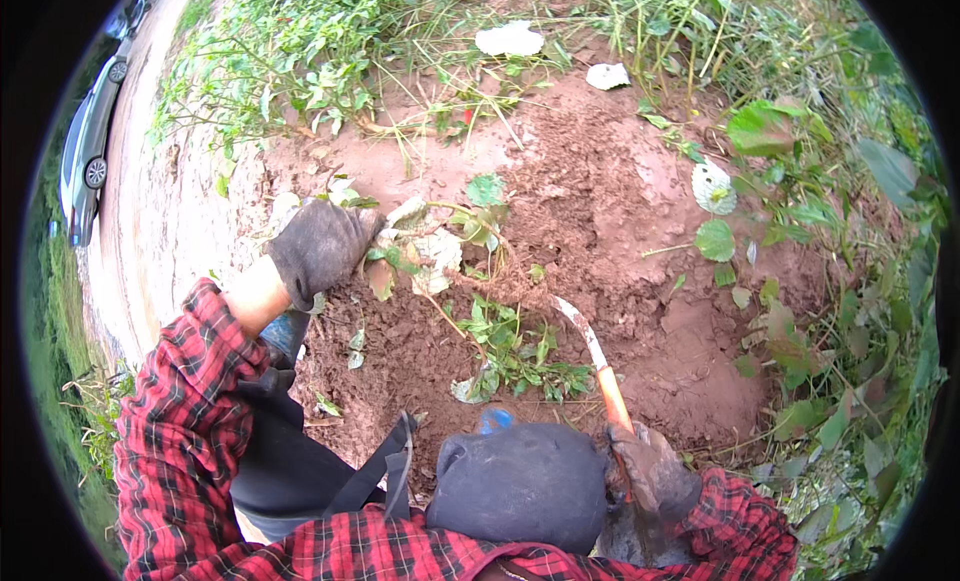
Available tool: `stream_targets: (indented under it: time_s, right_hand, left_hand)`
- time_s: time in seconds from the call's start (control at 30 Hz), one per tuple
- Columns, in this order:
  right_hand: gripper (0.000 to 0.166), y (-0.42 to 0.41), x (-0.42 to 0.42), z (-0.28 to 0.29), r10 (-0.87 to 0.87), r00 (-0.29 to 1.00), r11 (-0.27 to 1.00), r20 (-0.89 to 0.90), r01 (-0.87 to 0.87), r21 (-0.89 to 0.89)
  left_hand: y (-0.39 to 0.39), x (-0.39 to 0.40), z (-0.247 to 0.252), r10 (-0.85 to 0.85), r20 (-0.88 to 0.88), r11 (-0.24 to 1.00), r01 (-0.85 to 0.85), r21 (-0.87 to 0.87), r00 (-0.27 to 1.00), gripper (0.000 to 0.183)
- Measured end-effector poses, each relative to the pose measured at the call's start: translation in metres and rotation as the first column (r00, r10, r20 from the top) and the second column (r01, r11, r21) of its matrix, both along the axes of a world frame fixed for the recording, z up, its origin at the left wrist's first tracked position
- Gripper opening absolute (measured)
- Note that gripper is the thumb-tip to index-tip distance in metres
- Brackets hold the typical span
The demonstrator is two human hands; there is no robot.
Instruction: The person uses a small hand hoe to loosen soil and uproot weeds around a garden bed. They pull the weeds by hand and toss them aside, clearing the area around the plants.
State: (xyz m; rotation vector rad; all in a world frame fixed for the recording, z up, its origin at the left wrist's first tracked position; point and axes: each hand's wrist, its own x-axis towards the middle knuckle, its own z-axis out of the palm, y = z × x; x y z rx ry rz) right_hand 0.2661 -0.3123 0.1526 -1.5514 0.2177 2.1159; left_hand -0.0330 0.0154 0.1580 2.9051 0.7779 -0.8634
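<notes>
My left hand (pixel 324 245), in a dark, dirt-stained glove, grips the leafy top of a plant (pixel 435 254) with pale, partly holed leaves. Its stems run right to a clump of fibrous roots (pixel 510 281) caked with soil. At the lower right, my gloved right hand (pixel 651 465) is wrapped around the orange handle of a hand tool (pixel 613 397), perhaps a hand hoe. The tool's curved metal neck (pixel 581 327) reaches up to the root clump, where roots and soil hide its head. Just below the roots lies a small green weed (pixel 517 341) on the reddish-brown soil (pixel 637 281).
Low bushy plants (pixel 300 63) grow at the upper left, and dense leafy vegetation (pixel 817 386) lines the right side. Pale fallen leaves (pixel 510 39) are scattered on the ground. A parked car (pixel 86 149) stands by a dirt track (pixel 135 130) at the far left. My bent knee (pixel 525 483) is close below.
</notes>
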Motion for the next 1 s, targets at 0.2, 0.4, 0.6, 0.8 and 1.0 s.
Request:
stream_targets:
  time_s: [0.2, 0.4, 0.6, 0.8, 1.0]
  right_hand:
    - [0.022, 0.052, -0.015, -0.060, 0.114, 0.988, 0.971, 0.109, -0.134, 0.198]
    - [0.019, 0.038, -0.008, -0.053, 0.190, 0.982, 0.975, 0.020, -0.191, 0.112]
    - [0.020, 0.021, 0.030, 0.054, 0.106, 0.986, 0.989, 0.131, -0.118, 0.086]
    - [0.016, 0.087, 0.057, 0.020, -0.188, 0.945, 0.906, 0.268, 0.062, 0.418]
    - [0.010, 0.101, 0.067, -0.045, -0.148, 0.902, 0.851, 0.406, -0.093, 0.517]
  left_hand:
    - [0.012, -0.014, 0.020, 0.020, 0.070, 0.995, -0.026, 0.091, 0.997, 0.028]
    - [0.025, 0.002, 0.013, 0.005, 0.016, 0.992, -0.007, 0.128, 1.000, 0.012]
    - [0.061, -0.028, 0.020, 0.153, 0.171, 0.939, -0.197, 0.283, 0.973, 0.017]
    - [0.092, -0.133, 0.054, 0.416, 0.192, 0.787, -0.458, 0.415, 0.889, 0.015]
    - [0.015, -0.459, 0.194, 0.973, 0.154, 0.033, -0.759, 0.651, 0.174, 0.097]
